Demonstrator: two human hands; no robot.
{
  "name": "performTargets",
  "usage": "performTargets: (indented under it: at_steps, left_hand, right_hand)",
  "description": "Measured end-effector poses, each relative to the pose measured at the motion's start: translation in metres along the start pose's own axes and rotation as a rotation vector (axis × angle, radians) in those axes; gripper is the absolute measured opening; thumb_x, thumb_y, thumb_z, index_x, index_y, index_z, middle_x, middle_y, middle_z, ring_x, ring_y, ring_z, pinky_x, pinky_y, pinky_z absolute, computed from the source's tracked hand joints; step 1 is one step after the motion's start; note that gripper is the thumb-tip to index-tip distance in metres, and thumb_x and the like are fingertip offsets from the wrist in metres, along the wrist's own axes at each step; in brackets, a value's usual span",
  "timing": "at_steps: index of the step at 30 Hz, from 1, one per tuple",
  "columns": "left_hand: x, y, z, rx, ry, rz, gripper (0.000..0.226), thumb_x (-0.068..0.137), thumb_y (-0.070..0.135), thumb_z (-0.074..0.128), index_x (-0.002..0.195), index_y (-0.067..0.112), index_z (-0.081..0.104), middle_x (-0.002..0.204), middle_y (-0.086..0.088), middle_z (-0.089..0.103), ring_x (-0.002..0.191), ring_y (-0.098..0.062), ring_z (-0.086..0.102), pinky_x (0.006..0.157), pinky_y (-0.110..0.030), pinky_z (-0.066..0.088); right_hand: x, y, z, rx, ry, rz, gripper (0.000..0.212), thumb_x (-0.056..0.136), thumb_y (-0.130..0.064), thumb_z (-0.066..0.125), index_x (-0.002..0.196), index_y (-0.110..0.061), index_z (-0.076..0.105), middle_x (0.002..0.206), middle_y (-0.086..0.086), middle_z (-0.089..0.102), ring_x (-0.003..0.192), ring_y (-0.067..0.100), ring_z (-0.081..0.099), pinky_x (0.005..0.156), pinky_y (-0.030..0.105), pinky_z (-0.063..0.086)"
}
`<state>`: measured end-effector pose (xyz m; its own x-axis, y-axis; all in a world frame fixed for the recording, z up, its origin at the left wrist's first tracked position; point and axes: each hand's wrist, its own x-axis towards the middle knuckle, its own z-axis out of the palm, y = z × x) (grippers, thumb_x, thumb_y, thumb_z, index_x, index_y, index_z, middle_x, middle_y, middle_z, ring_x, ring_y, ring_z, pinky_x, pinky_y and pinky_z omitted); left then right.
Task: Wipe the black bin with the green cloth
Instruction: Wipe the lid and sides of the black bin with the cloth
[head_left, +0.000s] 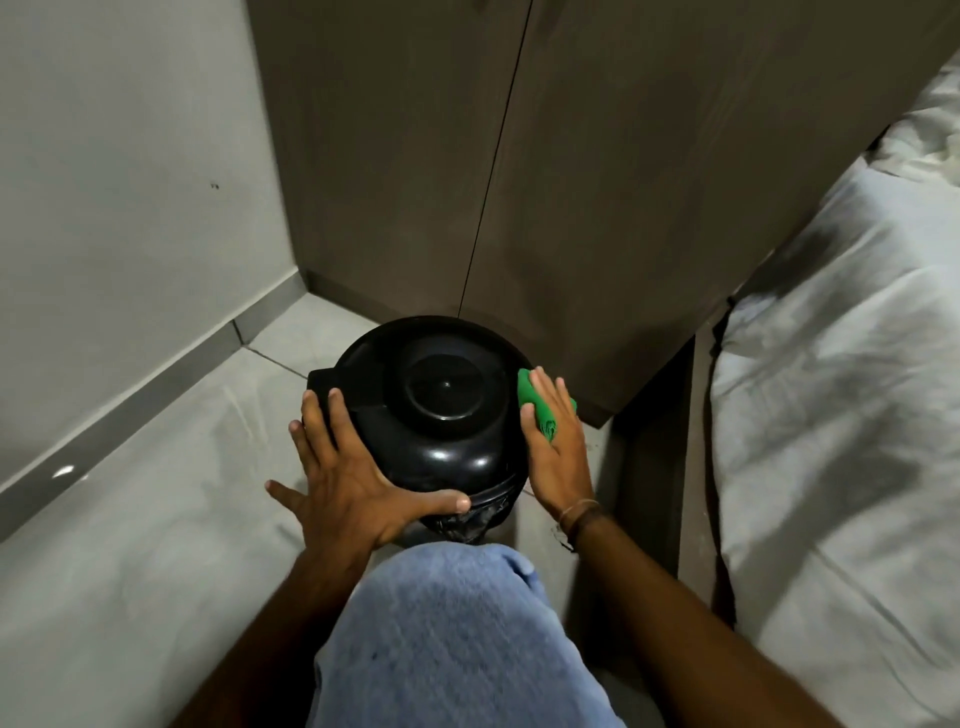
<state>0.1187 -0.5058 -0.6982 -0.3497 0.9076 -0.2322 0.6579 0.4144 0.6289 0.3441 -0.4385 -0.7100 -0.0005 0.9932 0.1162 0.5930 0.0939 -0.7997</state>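
A round black bin (431, 395) with a domed lid stands on the floor in front of my knee. My left hand (343, 478) lies flat on the bin's left and near side, fingers spread, thumb along the rim above a black bin liner. My right hand (553, 452) presses a folded green cloth (532, 402) against the bin's right side with straight fingers. Most of the cloth is hidden under that hand.
A brown wardrobe (571, 182) rises right behind the bin. A grey wall (130, 208) with a skirting strip runs on the left. A bed with white bedding (841, 415) fills the right. My knee in blue jeans (441, 623) is at the bottom.
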Motion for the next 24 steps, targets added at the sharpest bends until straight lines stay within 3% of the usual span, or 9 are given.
performTargets:
  at_steps: [5,9,13,16,19,24]
  left_hand:
    - [-0.004,0.001,0.004,0.007,0.04,-0.027,0.194,0.006,0.105,0.07,0.164,0.033,-0.018,0.176,0.006,-0.016,0.165,-0.035,-0.009,0.12,-0.085,0.012]
    - [-0.03,0.024,0.019,-0.117,0.126,-0.196,0.195,0.006,0.109,0.055,0.165,0.03,-0.023,0.177,0.001,-0.013,0.165,-0.038,-0.004,0.117,-0.087,0.017]
    - [-0.033,0.016,0.013,-0.087,0.112,-0.279,0.19,0.012,0.112,0.048,0.164,0.023,-0.025,0.176,-0.005,-0.02,0.162,-0.042,-0.02,0.118,-0.087,0.01]
    - [-0.017,-0.012,-0.013,0.051,0.11,-0.21,0.193,0.009,0.116,0.043,0.166,0.023,-0.017,0.176,-0.001,-0.021,0.158,-0.039,-0.033,0.115,-0.086,-0.005]
    - [0.017,-0.033,-0.052,0.212,-0.008,-0.082,0.197,0.003,0.116,0.047,0.166,0.029,-0.022,0.175,0.002,-0.03,0.155,-0.033,-0.042,0.115,-0.084,-0.015]
    - [0.052,-0.052,-0.081,0.349,-0.149,0.113,0.195,0.006,0.114,0.056,0.166,0.032,-0.021,0.179,0.002,-0.019,0.161,-0.033,-0.028,0.12,-0.084,-0.007]
  right_hand:
    - [0.007,0.005,-0.004,-0.023,-0.094,-0.027,0.054,0.109,-0.044,0.041,0.161,-0.032,0.032,0.169,-0.019,0.022,0.159,0.005,0.006,0.131,0.04,0.006]
    - [0.048,-0.023,0.005,0.046,-0.181,-0.013,0.049,0.11,-0.033,0.047,0.158,-0.028,0.041,0.168,-0.011,0.032,0.159,0.01,0.012,0.131,0.049,0.012]
    - [0.066,-0.033,0.027,0.033,-0.265,-0.129,0.048,0.109,-0.03,0.049,0.157,-0.028,0.042,0.166,-0.01,0.036,0.158,0.01,0.015,0.13,0.052,0.016]
    - [0.07,-0.026,0.031,-0.016,-0.267,-0.198,0.05,0.109,-0.034,0.048,0.158,-0.028,0.041,0.167,-0.011,0.035,0.158,0.009,0.015,0.13,0.053,0.017]
    - [0.073,-0.021,0.032,-0.039,-0.274,-0.237,0.051,0.109,-0.038,0.047,0.158,-0.028,0.04,0.167,-0.011,0.035,0.159,0.01,0.015,0.129,0.055,0.016]
    - [0.078,-0.015,0.029,-0.036,-0.283,-0.265,0.051,0.109,-0.036,0.047,0.159,-0.029,0.039,0.167,-0.013,0.034,0.159,0.009,0.015,0.129,0.055,0.017]
